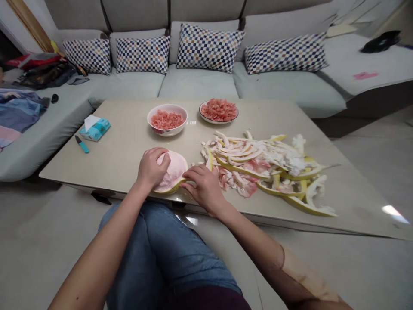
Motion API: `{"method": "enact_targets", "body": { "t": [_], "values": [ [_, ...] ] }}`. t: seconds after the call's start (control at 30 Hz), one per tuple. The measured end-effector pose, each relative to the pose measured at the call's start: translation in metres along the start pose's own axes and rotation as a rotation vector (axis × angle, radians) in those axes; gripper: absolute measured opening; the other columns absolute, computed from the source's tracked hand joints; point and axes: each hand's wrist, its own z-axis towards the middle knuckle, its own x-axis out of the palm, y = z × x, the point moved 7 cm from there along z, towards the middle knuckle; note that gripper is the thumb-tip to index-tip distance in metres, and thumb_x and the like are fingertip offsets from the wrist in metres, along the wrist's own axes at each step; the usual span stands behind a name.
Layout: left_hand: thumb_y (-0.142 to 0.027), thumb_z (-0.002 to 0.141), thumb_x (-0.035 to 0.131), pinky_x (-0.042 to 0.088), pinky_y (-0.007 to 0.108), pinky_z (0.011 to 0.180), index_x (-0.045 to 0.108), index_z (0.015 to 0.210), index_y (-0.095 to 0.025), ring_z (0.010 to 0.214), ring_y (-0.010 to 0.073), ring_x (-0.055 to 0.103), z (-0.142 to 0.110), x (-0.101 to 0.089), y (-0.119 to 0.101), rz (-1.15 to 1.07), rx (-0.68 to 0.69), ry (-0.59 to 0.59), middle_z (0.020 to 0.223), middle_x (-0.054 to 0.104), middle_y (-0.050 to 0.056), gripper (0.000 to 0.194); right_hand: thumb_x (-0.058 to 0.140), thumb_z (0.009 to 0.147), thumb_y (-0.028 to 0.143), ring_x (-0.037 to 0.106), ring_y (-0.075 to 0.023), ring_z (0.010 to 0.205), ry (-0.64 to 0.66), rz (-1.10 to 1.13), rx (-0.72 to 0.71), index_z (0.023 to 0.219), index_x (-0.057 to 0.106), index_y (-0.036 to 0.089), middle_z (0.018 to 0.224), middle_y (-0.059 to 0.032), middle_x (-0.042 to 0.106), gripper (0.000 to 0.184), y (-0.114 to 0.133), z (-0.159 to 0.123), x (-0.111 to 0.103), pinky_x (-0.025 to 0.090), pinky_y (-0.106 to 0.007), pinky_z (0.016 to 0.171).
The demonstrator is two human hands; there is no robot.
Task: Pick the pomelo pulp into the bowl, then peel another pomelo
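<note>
A pomelo piece [175, 171] with pale pink pith and a yellow rind edge lies near the front edge of the beige table [122, 150]. My left hand [152, 167] curls over its left side, fingers closed on it. My right hand [202, 186] pinches its rind at the lower right edge. To the right spreads a pile of yellow rind strips, white pith and pink membranes [267, 165]. Farther back stand a white bowl [167, 119] and a plate [219, 111], both holding red pomelo flesh.
A teal tissue pack [94, 128] and a small teal-handled knife [81, 144] lie at the table's left. A grey sofa with checkered cushions [206, 47] wraps behind and to both sides. My jeans-clad knee [161, 249] is under the table's front edge.
</note>
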Motion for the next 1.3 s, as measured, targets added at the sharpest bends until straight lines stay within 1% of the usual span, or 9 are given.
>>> {"method": "enact_targets", "body": {
  "t": [0.23, 0.4, 0.5, 0.63, 0.83, 1.0, 1.1, 1.2, 1.3],
  "values": [
    [-0.026, 0.088, 0.048, 0.047, 0.035, 0.095, 0.071, 0.092, -0.02, 0.099, 0.0214, 0.066, 0.001, 0.001, -0.004, 0.006, 0.005, 0.013, 0.1, 0.075, 0.006, 0.024, 0.07, 0.087, 0.028, 0.058, -0.0217, 0.09, 0.054, 0.021, -0.025, 0.087, 0.067, 0.02, 0.088, -0.004, 0.072, 0.009, 0.01, -0.001, 0.007, 0.028, -0.036, 0.082],
    [-0.027, 0.089, 0.048, 0.047, 0.035, 0.095, 0.071, 0.092, -0.02, 0.099, 0.0219, 0.066, 0.0, 0.001, -0.002, 0.012, -0.006, 0.007, 0.1, 0.075, 0.006, 0.024, 0.07, 0.088, 0.032, 0.057, -0.0221, 0.093, 0.021, 0.034, -0.001, 0.092, 0.067, 0.021, 0.095, -0.005, 0.072, 0.012, 0.016, -0.006, 0.008, 0.029, -0.036, 0.084],
    [-0.027, 0.089, 0.047, 0.048, 0.035, 0.095, 0.071, 0.093, -0.02, 0.099, 0.022, 0.067, 0.0, 0.001, 0.0, 0.001, -0.01, 0.004, 0.101, 0.075, 0.007, 0.025, 0.068, 0.089, 0.031, 0.057, -0.0219, 0.092, 0.014, 0.02, 0.003, 0.091, 0.067, 0.021, 0.093, -0.0044, 0.072, 0.011, 0.02, -0.006, 0.01, 0.027, -0.037, 0.085],
    [-0.028, 0.09, 0.047, 0.047, 0.035, 0.095, 0.071, 0.094, -0.02, 0.1, 0.0216, 0.066, -0.001, 0.0, 0.001, -0.005, -0.009, -0.002, 0.101, 0.075, 0.006, 0.025, 0.063, 0.092, 0.029, 0.056, -0.0218, 0.091, 0.036, 0.006, -0.054, 0.087, 0.066, 0.019, 0.09, -0.0046, 0.071, 0.011, 0.023, -0.002, 0.011, 0.026, -0.036, 0.083],
    [-0.027, 0.089, 0.049, 0.045, 0.036, 0.098, 0.07, 0.096, -0.02, 0.102, 0.0216, 0.065, -0.003, 0.001, -0.005, 0.026, 0.023, 0.0, 0.103, 0.075, 0.007, 0.024, 0.059, 0.093, 0.027, 0.056, -0.0217, 0.088, 0.082, -0.058, -0.142, 0.087, 0.067, 0.019, 0.088, -0.0052, 0.071, 0.013, 0.017, -0.004, 0.004, 0.026, -0.036, 0.082],
    [-0.026, 0.087, 0.05, 0.044, 0.036, 0.1, 0.07, 0.095, -0.02, 0.103, 0.0222, 0.065, -0.001, 0.003, -0.006, 0.045, 0.021, 0.011, 0.104, 0.075, 0.007, 0.023, 0.056, 0.094, 0.025, 0.057, -0.0207, 0.086, 0.08, -0.077, -0.169, 0.084, 0.067, 0.019, 0.085, -0.004, 0.071, 0.016, 0.021, -0.011, -0.008, 0.026, -0.036, 0.082],
    [-0.026, 0.087, 0.049, 0.046, 0.036, 0.098, 0.071, 0.095, -0.019, 0.103, 0.0226, 0.066, 0.001, 0.002, -0.001, 0.024, 0.009, 0.015, 0.103, 0.075, 0.007, 0.024, 0.057, 0.094, 0.026, 0.058, -0.0201, 0.085, 0.044, -0.091, -0.158, 0.085, 0.068, 0.018, 0.085, -0.0048, 0.071, 0.016, 0.018, -0.012, -0.021, 0.028, -0.036, 0.082],
    [-0.027, 0.087, 0.048, 0.047, 0.037, 0.097, 0.071, 0.095, -0.018, 0.102, 0.023, 0.066, 0.001, 0.0, 0.004, 0.003, -0.003, 0.012, 0.103, 0.075, 0.008, 0.026, 0.058, 0.095, 0.03, 0.059, -0.0196, 0.084, -0.06, -0.157, -0.133, 0.086, 0.068, 0.019, 0.087, -0.0045, 0.073, 0.018, -0.002, -0.004, -0.043, 0.029, -0.038, 0.085],
    [-0.028, 0.087, 0.047, 0.047, 0.038, 0.097, 0.07, 0.096, -0.017, 0.102, 0.023, 0.066, 0.001, -0.002, 0.006, -0.015, 0.003, 0.008, 0.103, 0.075, 0.008, 0.027, 0.057, 0.096, 0.032, 0.06, -0.022, 0.09, -0.215, -0.277, -0.037, 0.086, 0.07, 0.021, 0.088, -0.0034, 0.075, 0.019, -0.038, 0.011, -0.068, 0.024, -0.046, 0.097]
  ]
}}
